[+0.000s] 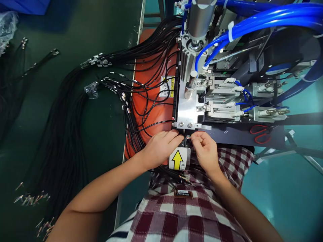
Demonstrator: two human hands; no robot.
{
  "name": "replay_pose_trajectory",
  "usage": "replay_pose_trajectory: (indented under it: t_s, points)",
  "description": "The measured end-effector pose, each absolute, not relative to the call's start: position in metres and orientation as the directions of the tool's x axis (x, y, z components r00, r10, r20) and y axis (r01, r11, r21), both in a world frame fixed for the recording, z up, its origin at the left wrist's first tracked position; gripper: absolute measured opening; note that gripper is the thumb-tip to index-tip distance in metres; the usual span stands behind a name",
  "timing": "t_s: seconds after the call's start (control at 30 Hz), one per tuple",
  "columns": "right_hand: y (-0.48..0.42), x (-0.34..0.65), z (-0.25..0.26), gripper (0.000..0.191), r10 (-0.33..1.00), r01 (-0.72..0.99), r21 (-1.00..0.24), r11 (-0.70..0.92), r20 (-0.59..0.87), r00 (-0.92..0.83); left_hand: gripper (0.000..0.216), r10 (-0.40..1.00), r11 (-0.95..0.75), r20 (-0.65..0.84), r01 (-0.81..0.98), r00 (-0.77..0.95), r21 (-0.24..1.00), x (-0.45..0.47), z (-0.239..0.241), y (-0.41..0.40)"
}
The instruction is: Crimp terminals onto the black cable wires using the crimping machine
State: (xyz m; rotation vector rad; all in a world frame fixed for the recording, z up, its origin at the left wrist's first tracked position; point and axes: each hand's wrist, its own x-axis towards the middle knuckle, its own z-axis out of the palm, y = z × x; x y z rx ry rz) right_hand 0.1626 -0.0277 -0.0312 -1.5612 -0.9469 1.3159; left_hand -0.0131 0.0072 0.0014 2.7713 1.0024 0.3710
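My left hand (163,148) is closed at the near end of the machine, its fingertips pinching a cable whose thin coloured wires (187,137) stick out to the right. My right hand (205,151) is closed too, thumb and finger pinching the tips of those wires. Both hands are just below the machine's metal block (188,116), over its black rail. A label with a yellow arrow (177,160) lies below them. Several black cables (148,111) run from the machine's left side across the orange-red surface. My fingers hide most of the held cable.
Big bundles of black cables (65,101) with metal-tipped ends lie on the dark green table (106,27) at left. Loose cables (174,174) rest at my lap. Red-handled scissors (261,132) lie right of the machine. Blue air hoses (252,25) arch over it.
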Motion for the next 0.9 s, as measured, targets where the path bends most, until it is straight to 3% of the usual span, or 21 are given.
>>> replay_pose_trajectory:
  t_s: [0.1,0.17,0.43,0.7,0.9]
  points:
    - [-0.024,0.165,-0.035,0.013,0.84,-0.219,-0.831,-0.511,-0.537,0.077,0.033,0.652,-0.754,0.168,0.608,0.739,0.248,-0.013,0.001,0.007]
    - [-0.024,0.169,-0.037,0.017,0.817,-0.269,-0.798,-0.54,-0.574,0.062,0.033,0.652,-0.754,0.165,0.609,0.74,0.247,-0.013,0.002,0.007]
    - [-0.027,0.164,-0.033,0.023,0.9,-0.176,-0.9,-0.399,-0.421,0.114,0.032,0.652,-0.751,0.169,0.601,0.739,0.274,-0.014,0.002,0.008]
    - [-0.022,0.161,-0.035,0.022,0.824,-0.4,-0.756,-0.518,-0.567,0.003,0.03,0.66,-0.744,0.186,0.598,0.728,0.299,-0.013,0.0,0.007]
    - [-0.027,0.168,-0.033,0.021,0.885,-0.257,-0.866,-0.429,-0.46,0.07,0.029,0.66,-0.744,0.202,0.592,0.724,0.31,-0.014,-0.002,0.008]
